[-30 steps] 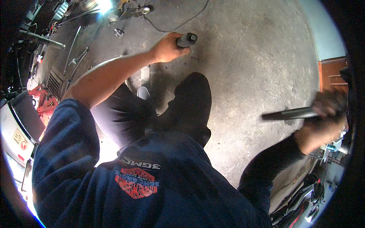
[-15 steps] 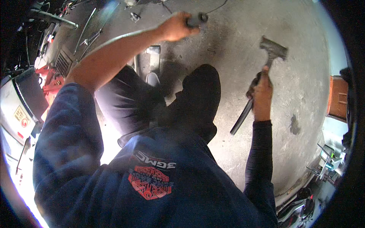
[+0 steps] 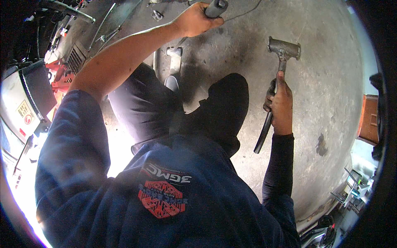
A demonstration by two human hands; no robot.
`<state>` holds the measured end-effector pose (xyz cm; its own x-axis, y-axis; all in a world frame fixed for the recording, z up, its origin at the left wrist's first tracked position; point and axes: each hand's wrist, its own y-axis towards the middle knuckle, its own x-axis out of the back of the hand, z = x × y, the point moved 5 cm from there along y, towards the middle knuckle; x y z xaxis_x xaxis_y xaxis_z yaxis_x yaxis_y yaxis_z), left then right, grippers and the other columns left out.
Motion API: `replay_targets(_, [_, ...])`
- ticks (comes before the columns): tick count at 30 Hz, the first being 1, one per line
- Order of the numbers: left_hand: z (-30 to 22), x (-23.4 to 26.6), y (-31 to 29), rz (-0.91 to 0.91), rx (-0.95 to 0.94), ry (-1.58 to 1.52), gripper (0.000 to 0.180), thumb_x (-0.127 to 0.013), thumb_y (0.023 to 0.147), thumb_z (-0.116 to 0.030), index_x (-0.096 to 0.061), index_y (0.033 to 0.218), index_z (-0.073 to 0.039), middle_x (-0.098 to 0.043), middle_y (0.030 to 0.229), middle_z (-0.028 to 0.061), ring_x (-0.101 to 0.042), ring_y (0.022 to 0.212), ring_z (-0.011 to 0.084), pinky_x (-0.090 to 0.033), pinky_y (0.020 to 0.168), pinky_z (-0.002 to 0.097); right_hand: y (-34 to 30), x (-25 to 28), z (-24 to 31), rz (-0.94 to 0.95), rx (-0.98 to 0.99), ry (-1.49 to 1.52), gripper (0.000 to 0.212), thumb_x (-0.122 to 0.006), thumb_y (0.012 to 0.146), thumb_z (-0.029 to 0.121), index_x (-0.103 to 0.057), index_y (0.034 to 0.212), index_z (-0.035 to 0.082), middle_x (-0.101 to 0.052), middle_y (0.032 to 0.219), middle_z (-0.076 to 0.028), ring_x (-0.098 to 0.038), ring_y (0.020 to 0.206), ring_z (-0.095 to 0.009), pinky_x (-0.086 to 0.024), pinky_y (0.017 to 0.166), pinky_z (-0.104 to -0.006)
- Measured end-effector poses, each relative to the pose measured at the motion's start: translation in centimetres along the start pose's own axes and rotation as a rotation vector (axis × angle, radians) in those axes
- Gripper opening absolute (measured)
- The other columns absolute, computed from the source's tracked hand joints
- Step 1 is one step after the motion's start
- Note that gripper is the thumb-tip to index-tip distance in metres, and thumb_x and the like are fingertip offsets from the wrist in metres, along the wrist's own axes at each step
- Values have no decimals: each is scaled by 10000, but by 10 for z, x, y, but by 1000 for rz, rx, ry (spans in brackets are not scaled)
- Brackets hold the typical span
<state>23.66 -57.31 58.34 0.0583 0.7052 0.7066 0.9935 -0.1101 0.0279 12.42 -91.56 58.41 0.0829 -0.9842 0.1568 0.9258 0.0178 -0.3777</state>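
Observation:
My right hand (image 3: 282, 105) is wrapped round the middle of the handle of a metal hammer (image 3: 284, 48), thumb laid along the shaft. The hammer's thick cylindrical head, flared at both ends, points away from me above the concrete floor. Far out at the top of the view, my left hand (image 3: 193, 21) is closed round a short dark grey cylinder (image 3: 216, 7). One end of the cylinder shows a recess; the rest is hidden by the hand or cut off by the view's edge.
Between my left arm and knees, a pale metal piece (image 3: 175, 62) stands on the floor. A red frame (image 3: 62, 80), a floor grate (image 3: 75, 58) and a white machine (image 3: 27, 109) are at left. A brown cabinet (image 3: 368, 120) stands at right. A thin cable (image 3: 248, 15) lies far ahead.
My left hand has moved farther away with the cylinder, toward the top edge. The hammer has shifted a little left, its handle now steeper, and looks sharper than before.

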Motion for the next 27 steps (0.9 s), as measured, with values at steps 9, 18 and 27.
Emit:
replay_targets(9, [0,-3,-16,10,22,-20,408,-776,938,-457,-745,1036,-62,-726,808,119,-658,727,207,-549,741,407,-7,-28,22,68,57,-86,610,-566,969,756,-482,853,164,-388,633,61,-381,475,-48,-341,439,-236])
replay_targets(18, [-2,-22,-19,36,79,-31,429,-808,905,-396,-732,1086,-15,-758,919,129,-695,855,228,-556,851,408,14,-69,29,227,172,-445,539,-492,1105,438,-498,1476,47,-667,1061,-244,-629,899,-474,-498,888,-558])
replay_targets(27, [4,-35,-9,127,41,-47,448,-805,896,-390,-724,1133,-20,-758,941,125,-694,881,224,-554,860,405,-31,139,146,-378,545,19,405,-525,1053,377,-549,1327,79,-646,940,-113,-583,716,-249,-486,629,-377])
